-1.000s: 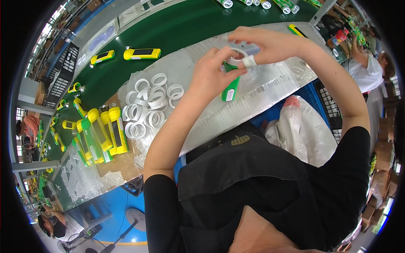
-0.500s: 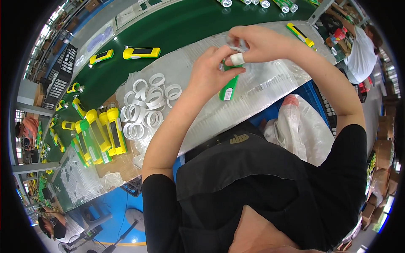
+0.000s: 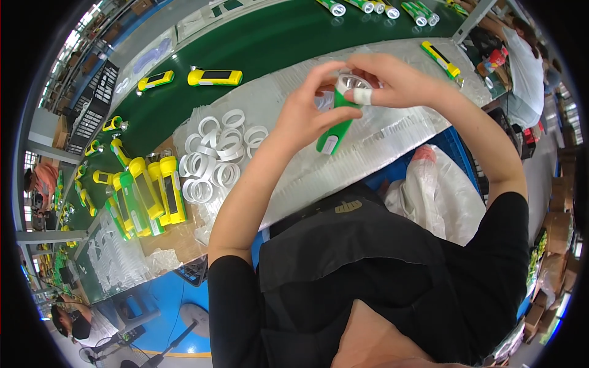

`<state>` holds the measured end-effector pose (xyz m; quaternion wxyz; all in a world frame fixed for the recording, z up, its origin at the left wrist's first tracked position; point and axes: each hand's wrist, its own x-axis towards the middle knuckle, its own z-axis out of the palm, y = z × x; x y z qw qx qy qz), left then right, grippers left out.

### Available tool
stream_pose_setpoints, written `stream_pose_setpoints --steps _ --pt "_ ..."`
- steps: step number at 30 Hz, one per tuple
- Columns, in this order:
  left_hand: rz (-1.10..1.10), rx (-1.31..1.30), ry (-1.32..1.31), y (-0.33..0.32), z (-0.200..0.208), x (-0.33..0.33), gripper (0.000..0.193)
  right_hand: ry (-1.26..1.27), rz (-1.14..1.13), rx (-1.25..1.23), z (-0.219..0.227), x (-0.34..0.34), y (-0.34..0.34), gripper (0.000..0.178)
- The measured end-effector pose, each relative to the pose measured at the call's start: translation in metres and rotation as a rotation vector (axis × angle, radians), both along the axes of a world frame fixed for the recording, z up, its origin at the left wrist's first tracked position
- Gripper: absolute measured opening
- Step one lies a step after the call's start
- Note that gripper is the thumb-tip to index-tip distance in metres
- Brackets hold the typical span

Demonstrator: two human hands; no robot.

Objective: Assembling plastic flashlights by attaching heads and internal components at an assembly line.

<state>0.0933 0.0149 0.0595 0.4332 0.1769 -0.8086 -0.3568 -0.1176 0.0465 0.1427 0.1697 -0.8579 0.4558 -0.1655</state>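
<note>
A green flashlight (image 3: 337, 134) is tilted between my hands above the covered bench. Its head, with a shiny reflector (image 3: 351, 81) inside a white rim, points up and away from me. My left hand (image 3: 313, 101) is closed around the body just below the head, thumb across its near side. My right hand (image 3: 389, 83) grips the head, its thumb, wrapped in white tape (image 3: 359, 96), pressing the near side of the rim. Its other fingers curl behind the head, partly hidden. Left of my left forearm lies a loose pile of white rings (image 3: 211, 156).
Several yellow-and-green flashlights (image 3: 147, 193) are stacked at the left. More lie on the green conveyor belt (image 3: 270, 55), and one yellow flashlight (image 3: 440, 59) rests at the bench's right end. A white sack (image 3: 429, 190) sits in a blue crate (image 3: 463, 156). Other people work at both sides.
My right fingers have spread around the flashlight's head, and the reflector inside the white rim now shows. Earlier, a ring was blurred between my hands there. The view has shifted slightly.
</note>
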Motion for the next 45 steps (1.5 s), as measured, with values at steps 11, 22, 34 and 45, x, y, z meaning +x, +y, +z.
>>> stream_pose_setpoints --steps 11,22,34,45 --pt "0.141 0.029 -0.374 -0.026 -0.013 0.027 0.062 -0.231 -0.219 -0.151 -0.075 0.021 -0.038 0.049" --pt "0.714 -0.542 -0.526 -0.24 -0.02 0.153 0.04 -0.495 -0.746 -0.409 -0.163 -0.037 -0.273 0.041" --pt "0.527 0.046 -1.446 -0.364 -0.031 0.181 0.043 0.035 -0.019 0.001 -0.127 0.216 -0.296 0.08" --pt "0.661 -0.029 -0.222 -0.191 0.02 0.165 0.023 -0.536 -0.01 0.203 -0.083 0.19 -0.206 0.072"
